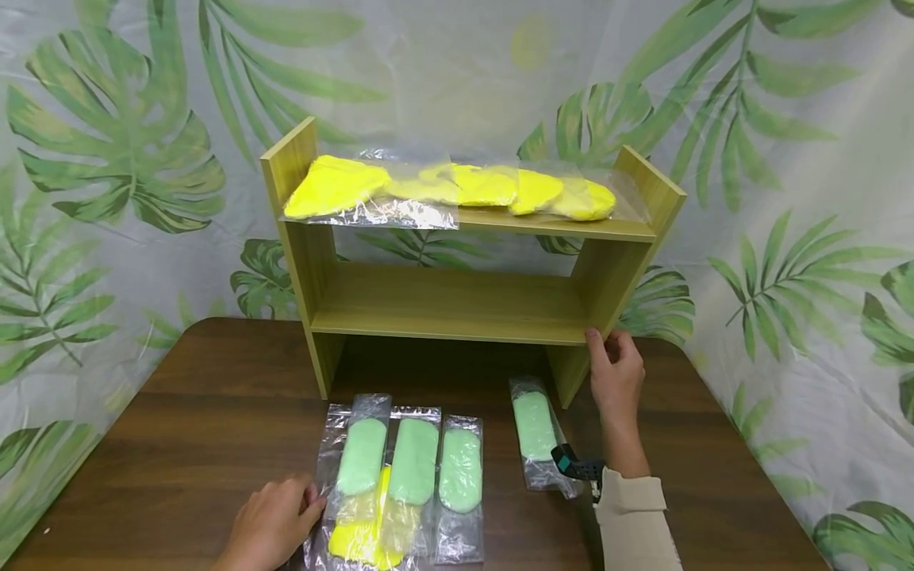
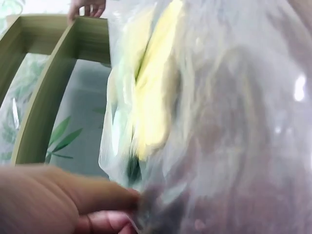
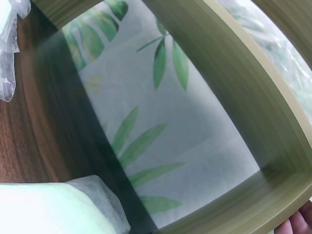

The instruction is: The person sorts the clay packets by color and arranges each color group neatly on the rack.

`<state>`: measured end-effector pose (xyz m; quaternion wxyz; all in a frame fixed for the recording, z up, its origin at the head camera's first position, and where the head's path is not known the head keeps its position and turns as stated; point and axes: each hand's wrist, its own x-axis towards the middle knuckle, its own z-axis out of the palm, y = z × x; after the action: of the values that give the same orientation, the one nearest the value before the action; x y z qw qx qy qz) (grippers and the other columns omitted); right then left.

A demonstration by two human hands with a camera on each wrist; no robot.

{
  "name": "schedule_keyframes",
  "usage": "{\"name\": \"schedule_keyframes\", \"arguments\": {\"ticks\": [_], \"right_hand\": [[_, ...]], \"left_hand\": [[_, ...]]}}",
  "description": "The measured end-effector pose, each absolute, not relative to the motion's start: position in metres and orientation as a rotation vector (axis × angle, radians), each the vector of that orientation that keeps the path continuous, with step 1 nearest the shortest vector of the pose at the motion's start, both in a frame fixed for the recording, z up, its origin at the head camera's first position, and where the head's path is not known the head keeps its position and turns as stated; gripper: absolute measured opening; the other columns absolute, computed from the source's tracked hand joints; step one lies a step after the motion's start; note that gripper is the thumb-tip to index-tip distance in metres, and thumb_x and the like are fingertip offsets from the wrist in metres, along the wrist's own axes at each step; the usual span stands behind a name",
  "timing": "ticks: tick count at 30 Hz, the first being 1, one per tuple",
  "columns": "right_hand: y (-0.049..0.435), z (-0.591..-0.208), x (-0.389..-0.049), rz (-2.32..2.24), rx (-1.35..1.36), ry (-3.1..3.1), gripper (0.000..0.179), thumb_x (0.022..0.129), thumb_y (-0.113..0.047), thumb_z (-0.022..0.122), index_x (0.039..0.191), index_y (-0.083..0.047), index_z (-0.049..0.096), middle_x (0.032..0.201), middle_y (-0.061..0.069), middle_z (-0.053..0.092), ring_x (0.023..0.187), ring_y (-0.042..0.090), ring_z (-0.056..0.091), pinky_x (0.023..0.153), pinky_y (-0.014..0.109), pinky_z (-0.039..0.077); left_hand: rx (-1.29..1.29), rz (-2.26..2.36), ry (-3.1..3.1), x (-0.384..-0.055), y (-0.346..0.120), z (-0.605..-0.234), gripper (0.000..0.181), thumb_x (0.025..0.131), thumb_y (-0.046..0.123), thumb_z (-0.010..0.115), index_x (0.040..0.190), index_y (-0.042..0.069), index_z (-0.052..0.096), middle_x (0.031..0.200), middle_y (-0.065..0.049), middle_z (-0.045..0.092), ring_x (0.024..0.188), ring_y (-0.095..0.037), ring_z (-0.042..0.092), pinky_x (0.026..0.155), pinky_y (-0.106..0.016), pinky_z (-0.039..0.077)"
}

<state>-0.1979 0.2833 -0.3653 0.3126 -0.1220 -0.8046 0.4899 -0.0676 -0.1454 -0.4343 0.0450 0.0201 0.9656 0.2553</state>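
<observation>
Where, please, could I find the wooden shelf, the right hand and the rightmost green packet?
Wooden shelf (image 1: 450,303), head view: its lower board.
Right hand (image 1: 618,376), head view: middle of the hand.
Rightmost green packet (image 1: 535,425), head view: middle of the green piece.

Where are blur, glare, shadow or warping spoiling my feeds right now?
Head: glare on the leftmost yellow pack, deep shadow beneath the shelf; left wrist: left hand and plastic bag blurred, a bright glint at right; right wrist: lower-left green pack washed out nearly white, shelf edges bowed.

Free room above the lower shelf (image 1: 450,301), between side panels (image 1: 620,274)
</observation>
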Motion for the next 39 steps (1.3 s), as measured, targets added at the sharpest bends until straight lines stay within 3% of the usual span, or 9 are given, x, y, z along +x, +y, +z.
{"name": "schedule_keyframes", "arguments": {"ticks": [5, 10, 13, 17, 21, 23, 27, 32, 39], "right_hand": [[0.283, -0.365, -0.198, 1.296, -0.329, -2.129, 0.044, 0.093, -0.049, 0.057, 0.106, -0.007, 0.063, 0.095, 0.006, 0.064, 0.08, 0.009, 0.054, 0.069, 0.027, 0.042], [0.283, -0.366, -0.197, 1.294, -0.333, -2.124, 0.044, 0.093, -0.049, 0.058, 0.105, -0.007, 0.063, 0.093, 0.006, 0.063, 0.079, 0.01, 0.053, 0.069, 0.027, 0.041], [0.283, -0.366, -0.197, 1.293, -0.333, -2.12, 0.044, 0.093, -0.048, 0.058, 0.105, -0.007, 0.063, 0.093, 0.005, 0.063, 0.08, 0.009, 0.053, 0.07, 0.027, 0.041], [0.283, -0.366, -0.197, 1.29, -0.33, -2.114, 0.044, 0.093, -0.048, 0.058, 0.105, -0.007, 0.064, 0.092, 0.005, 0.063, 0.079, 0.01, 0.053, 0.07, 0.028, 0.04], [0.283, -0.366, -0.198, 1.283, -0.329, -2.113, 0.044, 0.093, -0.048, 0.058, 0.105, -0.006, 0.064, 0.091, 0.004, 0.062, 0.078, 0.009, 0.053, 0.069, 0.027, 0.04], [0.283, -0.366, -0.198, 1.282, -0.327, -2.113, 0.044, 0.093, -0.048, 0.058, 0.105, -0.006, 0.064, 0.091, 0.004, 0.062, 0.079, 0.009, 0.053, 0.07, 0.027, 0.04], [0.283, -0.366, -0.198, 1.279, -0.328, -2.109, 0.043, 0.093, -0.047, 0.059, 0.104, -0.006, 0.064, 0.09, 0.003, 0.062, 0.078, 0.009, 0.053, 0.07, 0.028, 0.04], [0.283, -0.366, -0.198, 1.273, -0.323, -2.107, 0.043, 0.093, -0.047, 0.059, 0.104, -0.006, 0.063, 0.091, 0.005, 0.062, 0.079, 0.008, 0.053, 0.07, 0.028, 0.04], [0.283, -0.367, -0.199, 1.272, -0.319, -2.12, 0.044, 0.094, -0.048, 0.057, 0.105, -0.006, 0.063, 0.094, 0.006, 0.063, 0.08, 0.007, 0.054, 0.071, 0.028, 0.041]], "left_hand": [[0.098, 1.077, 2.88, -0.07, -0.147, -0.435, 0.017, 0.087, 0.01, 0.062, 0.075, 0.018, 0.052, 0.061, 0.006, 0.045, 0.054, -0.01, 0.04, 0.055, -0.028, 0.034], [0.179, 1.668, 2.419, -0.074, -0.151, -0.44, 0.012, 0.096, 0.007, 0.052, 0.085, 0.003, 0.049, 0.066, -0.002, 0.056, 0.056, -0.011, 0.057, 0.054, -0.027, 0.05], [0.155, 1.88, 2.079, -0.076, -0.153, -0.444, 0.016, 0.098, 0.01, 0.051, 0.091, -0.002, 0.042, 0.073, -0.007, 0.06, 0.063, -0.018, 0.065, 0.057, -0.032, 0.055], [0.014, 1.946, 1.851, -0.08, -0.154, -0.449, 0.024, 0.097, 0.016, 0.057, 0.102, 0.001, 0.039, 0.081, 0.001, 0.062, 0.07, -0.012, 0.061, 0.062, -0.029, 0.053], [0.048, 1.971, 1.744, -0.08, -0.154, -0.452, 0.043, 0.095, 0.014, 0.058, 0.123, -0.013, 0.041, 0.086, 0.003, 0.065, 0.073, -0.009, 0.059, 0.065, -0.023, 0.05], [0.117, 1.981, 1.702, -0.079, -0.155, -0.453, 0.043, 0.096, 0.012, 0.057, 0.127, -0.016, 0.044, 0.087, 0.001, 0.068, 0.076, -0.009, 0.062, 0.065, -0.02, 0.05], [0.187, 2.004, 1.581, -0.078, -0.157, -0.454, 0.033, 0.099, 0.012, 0.052, 0.125, -0.009, 0.051, 0.094, -0.003, 0.066, 0.082, -0.012, 0.064, 0.07, -0.024, 0.053], [0.192, 2.02, 1.47, -0.078, -0.156, -0.452, 0.039, 0.102, 0.014, 0.048, 0.133, -0.006, 0.038, 0.11, -0.011, 0.06, 0.097, -0.022, 0.063, 0.084, -0.04, 0.053], [0.243, 2.006, 1.461, -0.076, -0.154, -0.452, 0.048, 0.1, 0.012, 0.05, 0.136, -0.009, 0.026, 0.105, -0.016, 0.065, 0.092, -0.022, 0.066, 0.081, -0.036, 0.054]]}}
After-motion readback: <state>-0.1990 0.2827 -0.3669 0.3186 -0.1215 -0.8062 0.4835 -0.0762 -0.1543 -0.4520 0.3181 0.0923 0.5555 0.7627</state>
